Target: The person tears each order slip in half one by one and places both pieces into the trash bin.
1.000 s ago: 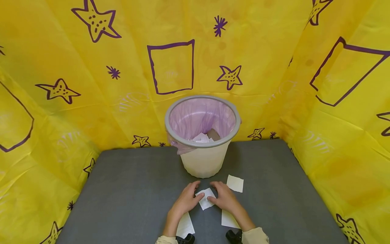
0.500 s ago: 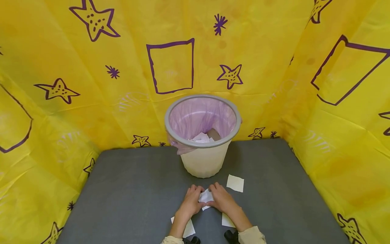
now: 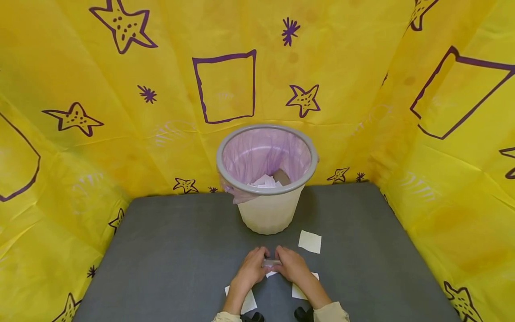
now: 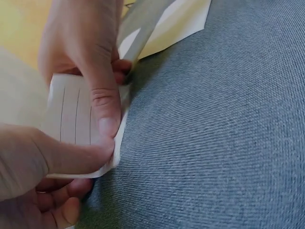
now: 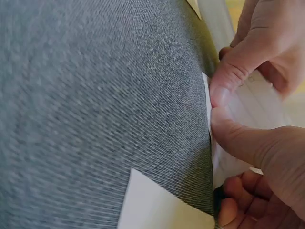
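Just in front of the bin, my left hand and right hand pinch a small white sheet of paper from both sides. Faint ruled lines run across it in the left wrist view. Both thumbs press its near edge and their tips meet there, while the other fingers curl beneath or behind it. The right wrist view shows the sheet bent up between the hands, close over the dark cloth surface. Part of it is hidden behind the fingers.
A pale bin with a grey rim and pink liner stands beyond the hands, with paper scraps inside. One paper square lies to the right; two more, a left piece and a right piece, lie partly under the forearms. Yellow patterned cloth walls surround the surface.
My hands have closed in on the paper square from both sides. It lay flat between loosely spread fingers; now it is pinched and its far part is folded or raised.
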`<state>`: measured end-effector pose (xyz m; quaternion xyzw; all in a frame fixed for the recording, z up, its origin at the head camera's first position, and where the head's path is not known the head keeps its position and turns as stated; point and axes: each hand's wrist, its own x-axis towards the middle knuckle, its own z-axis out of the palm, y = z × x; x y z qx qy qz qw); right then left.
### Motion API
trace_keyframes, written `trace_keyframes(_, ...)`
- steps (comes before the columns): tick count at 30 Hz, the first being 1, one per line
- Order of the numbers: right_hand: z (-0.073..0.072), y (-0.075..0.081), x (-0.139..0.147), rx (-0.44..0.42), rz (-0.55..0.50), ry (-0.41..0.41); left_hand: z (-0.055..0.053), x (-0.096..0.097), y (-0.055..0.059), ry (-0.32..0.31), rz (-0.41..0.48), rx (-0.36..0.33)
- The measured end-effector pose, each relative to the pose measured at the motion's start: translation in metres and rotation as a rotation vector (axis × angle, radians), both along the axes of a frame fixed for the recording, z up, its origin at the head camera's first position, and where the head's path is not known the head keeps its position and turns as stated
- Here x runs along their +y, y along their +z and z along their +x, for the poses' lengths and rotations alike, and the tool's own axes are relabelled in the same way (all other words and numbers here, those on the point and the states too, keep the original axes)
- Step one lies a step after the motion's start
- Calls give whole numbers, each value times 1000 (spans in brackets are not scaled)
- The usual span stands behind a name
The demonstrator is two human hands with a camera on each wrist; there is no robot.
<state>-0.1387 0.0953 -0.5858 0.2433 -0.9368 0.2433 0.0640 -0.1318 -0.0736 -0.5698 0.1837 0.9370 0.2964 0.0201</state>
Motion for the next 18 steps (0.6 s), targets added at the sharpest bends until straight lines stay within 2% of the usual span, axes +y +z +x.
trace_keyframes(4, 0, 0, 3, -62, -37, 5, -1, -4, 4, -3, 47, -23)
trace_keyframes(6, -2, 4, 6, -74, -49, 21, -3, -5, 7, 6, 66, 3)
trace_keyframes(11, -12, 16, 7, -33, -177, 67, -10, -6, 15, 48, 55, 106)
trace_keyframes(14, -18, 23, 7, -1, -222, 84, -13, -6, 18, 50, 69, 107)
trace_keyframes(18, -22, 30, 9, 18, -213, 98, -15, -4, 21, 37, 121, 114)
